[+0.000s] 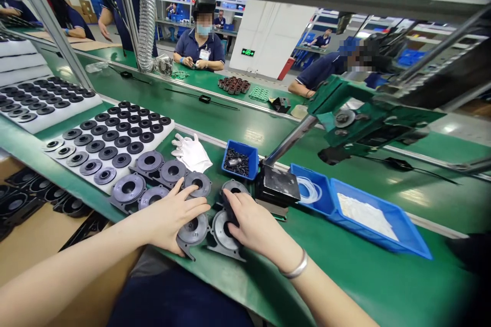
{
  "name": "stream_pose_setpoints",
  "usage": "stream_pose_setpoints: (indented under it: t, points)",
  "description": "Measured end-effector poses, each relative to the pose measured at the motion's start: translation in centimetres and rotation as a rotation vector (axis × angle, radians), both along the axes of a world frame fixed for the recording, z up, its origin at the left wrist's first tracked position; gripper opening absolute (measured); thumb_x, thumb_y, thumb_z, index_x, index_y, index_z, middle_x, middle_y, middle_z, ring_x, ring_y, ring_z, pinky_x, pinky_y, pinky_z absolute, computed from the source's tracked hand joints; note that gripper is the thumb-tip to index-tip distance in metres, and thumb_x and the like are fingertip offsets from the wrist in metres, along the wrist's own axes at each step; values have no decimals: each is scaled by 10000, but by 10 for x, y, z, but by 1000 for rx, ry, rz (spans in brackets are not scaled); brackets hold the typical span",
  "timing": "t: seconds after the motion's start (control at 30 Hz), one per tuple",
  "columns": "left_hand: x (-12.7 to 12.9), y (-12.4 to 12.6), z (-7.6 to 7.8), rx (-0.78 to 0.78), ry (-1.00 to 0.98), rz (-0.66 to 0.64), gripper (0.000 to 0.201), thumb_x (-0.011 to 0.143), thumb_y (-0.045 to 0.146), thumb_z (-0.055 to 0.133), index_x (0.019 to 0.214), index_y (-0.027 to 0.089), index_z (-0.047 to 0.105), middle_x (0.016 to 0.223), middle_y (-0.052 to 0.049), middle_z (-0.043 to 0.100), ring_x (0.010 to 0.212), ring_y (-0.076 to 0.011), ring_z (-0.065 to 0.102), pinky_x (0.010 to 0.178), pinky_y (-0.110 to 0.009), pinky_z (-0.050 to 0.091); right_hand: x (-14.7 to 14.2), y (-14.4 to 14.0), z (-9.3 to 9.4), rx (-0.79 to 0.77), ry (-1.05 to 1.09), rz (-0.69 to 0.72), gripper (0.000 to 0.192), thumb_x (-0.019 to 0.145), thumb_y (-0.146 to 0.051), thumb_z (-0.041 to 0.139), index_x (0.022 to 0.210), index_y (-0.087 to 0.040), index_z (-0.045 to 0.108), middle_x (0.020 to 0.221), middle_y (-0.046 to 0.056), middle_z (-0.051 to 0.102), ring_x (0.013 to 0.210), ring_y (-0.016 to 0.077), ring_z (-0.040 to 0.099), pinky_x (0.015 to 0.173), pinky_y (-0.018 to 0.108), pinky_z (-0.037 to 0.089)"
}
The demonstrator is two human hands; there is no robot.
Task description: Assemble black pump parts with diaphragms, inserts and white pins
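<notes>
While both hands press flat, left hand covers one grey housing. Right hand covers its neighbour, just beside.

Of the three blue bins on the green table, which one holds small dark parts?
The small blue bin nearest the white glove, left of the other two. It holds small dark parts; the middle bin holds a white ring, the long bin white material.
</notes>
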State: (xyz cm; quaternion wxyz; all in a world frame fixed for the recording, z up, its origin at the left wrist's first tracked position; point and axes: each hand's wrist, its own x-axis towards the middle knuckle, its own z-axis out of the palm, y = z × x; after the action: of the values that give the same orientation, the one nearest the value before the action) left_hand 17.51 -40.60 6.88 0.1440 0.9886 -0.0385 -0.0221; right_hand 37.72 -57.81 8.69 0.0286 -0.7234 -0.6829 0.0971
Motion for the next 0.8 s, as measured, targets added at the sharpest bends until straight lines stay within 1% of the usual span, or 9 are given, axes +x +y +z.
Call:
stream_pose_setpoints:
  t: [0.07, 0.2, 0.3, 0.37, 0.5, 0.57, 0.67, 0.73, 0.8]
  points:
    - [-1, 1, -1, -7, -2, 11, 992, 749, 629, 681, 1540, 181, 285, 1543, -144, 435, 1499, -429, 157, 1177, -711, 7, -3, 6, 0, 1, 9, 11, 732, 804, -158, 564, 1488, 8, 361, 1332, 242, 534, 1231, 342, 507, 1041, 467, 502]
    - [-9, 1, -2, 29, -10, 43, 1065, 749, 633, 704, 1564, 158, 210, 1604, -146, 338, 1526, -398, 87, 1199, -671, 25, -8, 12, 1, 2, 39, 6, 741, 792, -142, 566, 1492, -9, 363, 1310, 229, 536, 1233, 335, 501, 1052, 457, 496]
    - [-18, 1, -5, 80, -44, 62, 1007, 761, 692, 667, 1528, 148, 307, 1623, -143, 296, 1531, -383, 90, 1213, -641, 26, -8, 15, 1, -13, 69, -3, 729, 807, -154, 579, 1494, -30, 369, 1303, 214, 546, 1216, 323, 521, 1043, 447, 504]
    - [-22, -1, -9, 113, -73, 83, 975, 768, 757, 605, 1490, 140, 380, 1618, -145, 307, 1529, -376, 114, 1223, -619, 39, -7, 18, 2, -6, 77, -11, 708, 821, -167, 590, 1487, -40, 385, 1289, 208, 556, 1206, 322, 529, 1038, 454, 507]
    - [-23, -9, -17, 190, -130, 168, 1026, 761, 813, 546, 1507, 133, 365, 1598, -151, 348, 1521, -361, 170, 1239, -578, 43, -12, 20, 4, 24, 79, -17, 661, 828, -148, 584, 1462, -48, 429, 1271, 219, 561, 1203, 327, 537, 1039, 474, 502]
    - [-23, -11, -19, 234, -152, 208, 1076, 744, 832, 537, 1523, 118, 340, 1603, -165, 330, 1519, -369, 174, 1239, -575, 8, -16, 16, 6, 20, 105, -17, 661, 840, -172, 591, 1471, -60, 427, 1343, 232, 525, 1268, 332, 512, 1074, 475, 480]
    - [-30, -9, -19, 284, -178, 258, 1247, 634, 897, 559, 1550, 97, 283, 1611, -201, 287, 1516, -411, 144, 1221, -612, -52, -20, 0, 7, 35, 143, -24, 717, 879, -294, 617, 1523, -108, 361, 1551, 232, 338, 1454, 361, 323, 1155, 519, 391]
    - [-39, -3, -19, 304, -187, 303, 1320, 580, 921, 565, 1561, 95, 255, 1613, -219, 269, 1515, -432, 123, 1209, -638, -58, -22, -12, 3, 37, 161, -4, 834, 868, -442, 661, 1555, -142, 295, 1641, 206, 161, 1518, 384, 145, 1177, 565, 337]
    - [-47, 4, -21, 313, -187, 339, 1324, 567, 931, 558, 1561, 105, 268, 1613, -231, 256, 1513, -442, 117, 1206, -652, -33, -26, -21, -6, 33, 172, 16, 983, 808, -554, 715, 1573, -157, 242, 1665, 189, 37, 1527, 407, 28, 1167, 602, 328]
